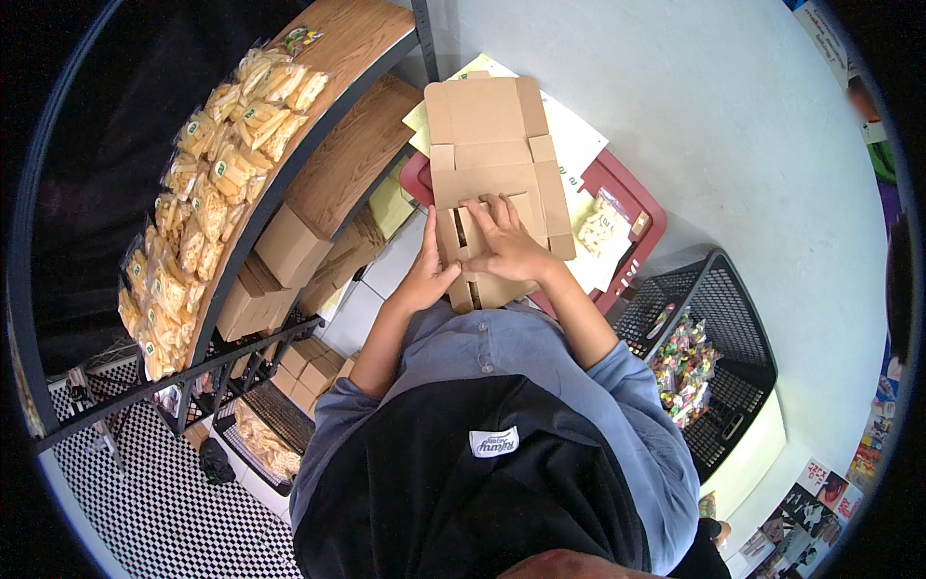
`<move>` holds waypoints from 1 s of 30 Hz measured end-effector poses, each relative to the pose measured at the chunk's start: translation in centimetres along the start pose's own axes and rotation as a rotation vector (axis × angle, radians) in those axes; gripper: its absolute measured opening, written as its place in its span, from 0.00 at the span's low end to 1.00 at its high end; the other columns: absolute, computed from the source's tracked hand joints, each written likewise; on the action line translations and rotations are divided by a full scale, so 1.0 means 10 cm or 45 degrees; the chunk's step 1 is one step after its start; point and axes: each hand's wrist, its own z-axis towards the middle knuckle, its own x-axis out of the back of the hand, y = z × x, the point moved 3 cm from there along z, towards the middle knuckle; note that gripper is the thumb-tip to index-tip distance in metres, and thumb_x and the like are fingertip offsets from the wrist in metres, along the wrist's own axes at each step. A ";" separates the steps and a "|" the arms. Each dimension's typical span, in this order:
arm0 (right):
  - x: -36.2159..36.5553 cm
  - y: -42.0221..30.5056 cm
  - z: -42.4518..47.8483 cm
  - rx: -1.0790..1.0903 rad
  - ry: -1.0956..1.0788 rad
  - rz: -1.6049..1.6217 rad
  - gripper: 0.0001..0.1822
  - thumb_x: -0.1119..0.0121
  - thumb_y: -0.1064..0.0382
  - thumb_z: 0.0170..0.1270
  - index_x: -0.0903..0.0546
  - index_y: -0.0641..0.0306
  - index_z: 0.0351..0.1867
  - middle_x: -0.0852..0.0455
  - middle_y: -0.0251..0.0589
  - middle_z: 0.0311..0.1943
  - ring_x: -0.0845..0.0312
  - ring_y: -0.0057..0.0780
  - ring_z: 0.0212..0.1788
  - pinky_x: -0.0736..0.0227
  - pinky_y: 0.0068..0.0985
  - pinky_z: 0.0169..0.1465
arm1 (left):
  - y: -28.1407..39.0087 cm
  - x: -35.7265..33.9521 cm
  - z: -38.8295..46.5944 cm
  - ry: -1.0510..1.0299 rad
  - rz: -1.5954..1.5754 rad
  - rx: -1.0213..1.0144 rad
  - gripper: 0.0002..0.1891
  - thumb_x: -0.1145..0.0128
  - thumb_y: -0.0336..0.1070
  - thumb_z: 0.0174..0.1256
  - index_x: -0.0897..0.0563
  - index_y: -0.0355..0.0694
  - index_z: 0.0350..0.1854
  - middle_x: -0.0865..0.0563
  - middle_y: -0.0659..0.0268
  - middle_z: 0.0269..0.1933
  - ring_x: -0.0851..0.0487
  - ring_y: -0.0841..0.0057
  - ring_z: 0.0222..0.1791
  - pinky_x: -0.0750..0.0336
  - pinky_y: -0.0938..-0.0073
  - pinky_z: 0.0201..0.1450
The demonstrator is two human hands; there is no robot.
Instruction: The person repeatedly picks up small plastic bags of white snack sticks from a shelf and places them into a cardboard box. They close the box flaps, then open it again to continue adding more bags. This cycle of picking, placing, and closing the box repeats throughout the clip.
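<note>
A partly folded brown cardboard box rests in front of me, its long lid panel spread away from my body and its side flaps loose. My left hand grips the left side of the box, fingers along the outer wall and thumb at the near folded panels. Across the folded inner panels lies my right hand, its fingertips at their far edge and its thumb close to my left thumb. Dark slots show between the panels beside the fingers. The box's underside is hidden.
Beneath the box are a dark red plastic lid, pale paper sheets and a snack packet. A wooden shelf at left bears several bagged snacks. Cardboard boxes sit below. A black crate holds colourful packets at right.
</note>
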 end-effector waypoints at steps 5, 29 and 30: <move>0.01 -0.02 0.01 -0.036 -0.082 -0.025 0.50 0.37 0.45 0.44 0.54 0.49 0.65 0.56 0.60 0.62 0.68 0.63 0.65 0.58 0.47 0.65 | 0.00 0.04 0.00 -0.021 0.004 0.056 0.46 0.56 0.23 0.52 0.73 0.46 0.66 0.54 0.50 0.67 0.46 0.65 0.66 0.41 0.67 0.62; -0.19 0.31 -0.14 -0.115 0.668 0.121 0.57 0.33 0.40 0.39 0.53 0.64 0.64 0.53 0.58 0.61 0.59 0.54 0.64 0.58 0.44 0.65 | -0.12 0.03 0.16 0.320 -0.234 -0.043 0.43 0.47 0.29 0.58 0.65 0.43 0.66 0.44 0.50 0.63 0.37 0.64 0.60 0.36 0.65 0.59; -0.27 0.51 -0.20 -0.236 0.815 0.228 0.56 0.34 0.41 0.41 0.54 0.64 0.65 0.53 0.58 0.61 0.58 0.53 0.64 0.58 0.46 0.64 | -0.16 0.04 0.18 0.407 -0.286 -0.085 0.43 0.47 0.29 0.59 0.66 0.43 0.66 0.44 0.50 0.63 0.37 0.64 0.60 0.36 0.66 0.59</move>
